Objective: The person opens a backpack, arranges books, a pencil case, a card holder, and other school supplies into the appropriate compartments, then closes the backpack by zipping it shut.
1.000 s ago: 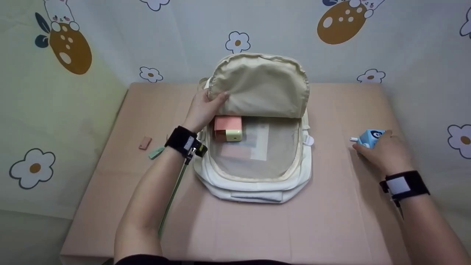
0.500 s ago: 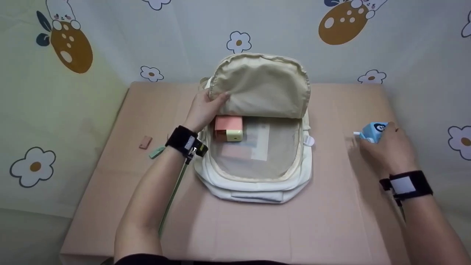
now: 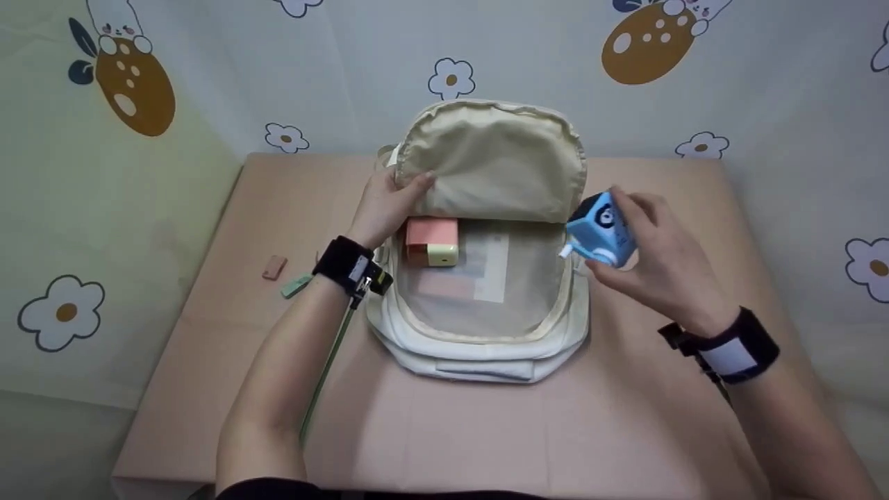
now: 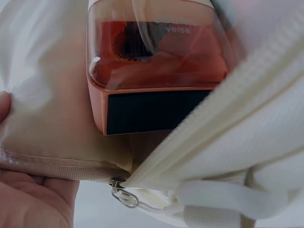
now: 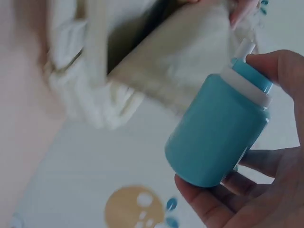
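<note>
An open cream backpack (image 3: 479, 361) lies on the table, its front flap (image 3: 493, 160) raised. My left hand (image 3: 389, 201) pinches the flap's left edge between thumb and fingers. Inside, by the left side, stands a pink box (image 3: 432, 231) with a see-through cover; the left wrist view shows this pink box (image 4: 99, 109) close up. Just right of the bag opening, my right hand (image 3: 667, 264) holds a blue hand-crank pencil sharpener (image 3: 611, 232) in the air, its white handle toward the bag. Thumb and fingertips grip the blue sharpener (image 5: 213, 130) at both ends in the right wrist view.
A small pink block (image 3: 274, 268) and a green block (image 3: 296, 287) lie left of the bag, near my left forearm. A zipper pull (image 4: 124, 197) hangs at the flap's corner. Patterned cloth (image 3: 347, 76) walls the table at the back and sides.
My right hand has lifted the blue pencil sharpener from the table's right side and carried it left to the bag's right edge. My left hand keeps its hold on the flap.
</note>
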`<state>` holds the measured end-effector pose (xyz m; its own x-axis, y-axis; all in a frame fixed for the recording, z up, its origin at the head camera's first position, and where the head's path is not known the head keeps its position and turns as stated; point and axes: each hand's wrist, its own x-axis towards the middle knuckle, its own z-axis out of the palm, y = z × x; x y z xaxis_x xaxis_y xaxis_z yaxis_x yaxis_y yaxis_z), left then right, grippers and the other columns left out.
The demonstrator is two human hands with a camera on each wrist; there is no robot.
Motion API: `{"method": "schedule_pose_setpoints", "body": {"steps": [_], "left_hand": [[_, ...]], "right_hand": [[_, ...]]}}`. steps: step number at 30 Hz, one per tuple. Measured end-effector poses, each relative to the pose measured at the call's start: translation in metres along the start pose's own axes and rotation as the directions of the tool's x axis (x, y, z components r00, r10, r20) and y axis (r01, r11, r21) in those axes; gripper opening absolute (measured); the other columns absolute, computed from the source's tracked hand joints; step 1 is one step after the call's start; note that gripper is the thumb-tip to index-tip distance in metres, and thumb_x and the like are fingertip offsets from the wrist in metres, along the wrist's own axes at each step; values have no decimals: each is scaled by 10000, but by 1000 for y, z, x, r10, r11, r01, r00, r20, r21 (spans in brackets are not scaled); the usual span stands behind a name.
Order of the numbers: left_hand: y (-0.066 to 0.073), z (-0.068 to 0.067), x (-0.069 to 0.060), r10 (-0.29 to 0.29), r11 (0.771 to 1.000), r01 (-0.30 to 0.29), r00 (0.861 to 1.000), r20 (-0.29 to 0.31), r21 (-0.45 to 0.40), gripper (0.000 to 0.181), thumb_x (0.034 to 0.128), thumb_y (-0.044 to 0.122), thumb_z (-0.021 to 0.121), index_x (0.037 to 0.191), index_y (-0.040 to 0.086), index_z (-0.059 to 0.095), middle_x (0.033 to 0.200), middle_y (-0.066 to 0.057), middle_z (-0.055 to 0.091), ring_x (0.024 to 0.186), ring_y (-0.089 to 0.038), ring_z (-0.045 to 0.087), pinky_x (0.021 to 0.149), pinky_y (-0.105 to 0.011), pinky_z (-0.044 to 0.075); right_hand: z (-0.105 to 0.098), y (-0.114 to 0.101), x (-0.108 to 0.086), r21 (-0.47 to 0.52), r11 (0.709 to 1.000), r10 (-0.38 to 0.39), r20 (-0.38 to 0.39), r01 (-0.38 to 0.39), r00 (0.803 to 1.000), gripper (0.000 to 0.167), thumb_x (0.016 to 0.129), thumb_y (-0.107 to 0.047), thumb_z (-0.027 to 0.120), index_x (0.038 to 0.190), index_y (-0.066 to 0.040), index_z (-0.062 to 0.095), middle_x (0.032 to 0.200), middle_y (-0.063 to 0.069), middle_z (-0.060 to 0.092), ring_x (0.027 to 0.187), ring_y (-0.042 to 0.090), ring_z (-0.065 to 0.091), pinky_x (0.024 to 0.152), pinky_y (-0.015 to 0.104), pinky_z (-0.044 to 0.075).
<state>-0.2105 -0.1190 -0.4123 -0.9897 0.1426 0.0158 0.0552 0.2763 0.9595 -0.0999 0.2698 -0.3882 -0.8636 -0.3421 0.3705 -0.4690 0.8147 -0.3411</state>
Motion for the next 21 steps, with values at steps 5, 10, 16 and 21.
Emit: {"method": "schedule_pose_setpoints", "body": {"steps": [5,10,16,21], "left_hand": [[-1,0,0,-7,1000,7,1000,-8,9,401,944,506,699,1010,113,656,600,71,404,492,-85,347,443,-241,314],[-1,1,0,13,1000,-13,1000,-14,8,374,954,483,697,1016,116,658,607,67,409,494,-88,349,441,-238,315],[-2,1,0,3,1000,-3,1000,-22,-7,376,950,475,707,1031,112,654,600,67,414,481,-87,346,427,-236,309],[0,1,-1,-14,1000,14,1000,-18,-7,380,948,487,703,1075,130,671,608,66,423,479,-82,343,421,-238,305]], "right_hand": [[30,-25,19,36,972,-233,90,230,968,965,798,-349,838,1589,-84,354,1430,195,476,1145,282,548,872,470,537],[64,-36,37,28,948,-315,213,317,925,931,807,-375,815,1576,-80,381,1413,182,501,1172,300,551,913,479,521],[93,-35,55,15,940,-331,300,342,895,857,818,-394,820,1526,-79,454,1395,163,532,1208,329,548,962,498,500],[106,-31,64,18,934,-346,300,357,889,776,814,-388,807,1455,-66,511,1377,150,545,1213,331,547,979,493,489]]}}
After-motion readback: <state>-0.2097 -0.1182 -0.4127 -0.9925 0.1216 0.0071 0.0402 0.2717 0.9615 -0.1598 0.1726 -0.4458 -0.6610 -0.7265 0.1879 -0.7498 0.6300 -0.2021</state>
